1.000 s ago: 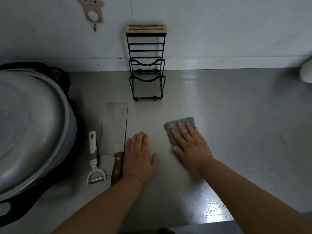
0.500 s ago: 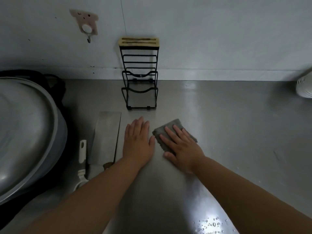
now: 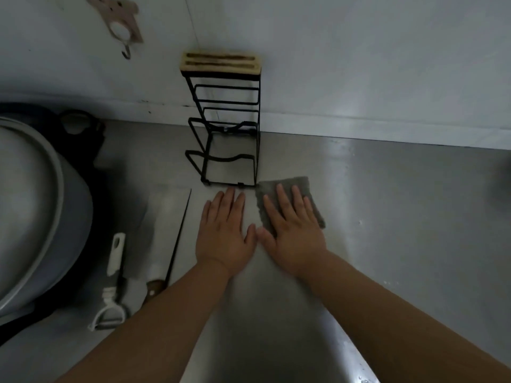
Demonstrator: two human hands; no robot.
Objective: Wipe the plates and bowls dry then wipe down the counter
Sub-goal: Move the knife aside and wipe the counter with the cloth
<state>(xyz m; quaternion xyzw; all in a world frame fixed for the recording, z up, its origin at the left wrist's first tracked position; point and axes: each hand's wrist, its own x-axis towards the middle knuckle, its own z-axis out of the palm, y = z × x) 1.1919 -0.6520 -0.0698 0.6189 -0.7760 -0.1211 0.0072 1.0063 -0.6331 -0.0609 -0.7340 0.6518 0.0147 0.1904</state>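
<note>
A grey cloth (image 3: 305,189) lies flat on the steel counter (image 3: 401,217), just right of the black rack's foot. My right hand (image 3: 293,233) presses on the cloth with straight, spread fingers. My left hand (image 3: 225,233) rests flat on the bare counter beside it, thumbs almost touching. No plates or bowls are in sight.
A black wire rack with a wooden knife block (image 3: 224,120) stands against the wall. A cleaver (image 3: 166,230) and a white peeler (image 3: 112,283) lie to the left. A big metal lid on a dark wok (image 3: 33,211) fills the far left. Water drops (image 3: 365,378) sit near the front edge.
Both hands have slid away from me toward the rack, the right one pushing the cloth along the counter. The cloth now lies at the rack's foot.
</note>
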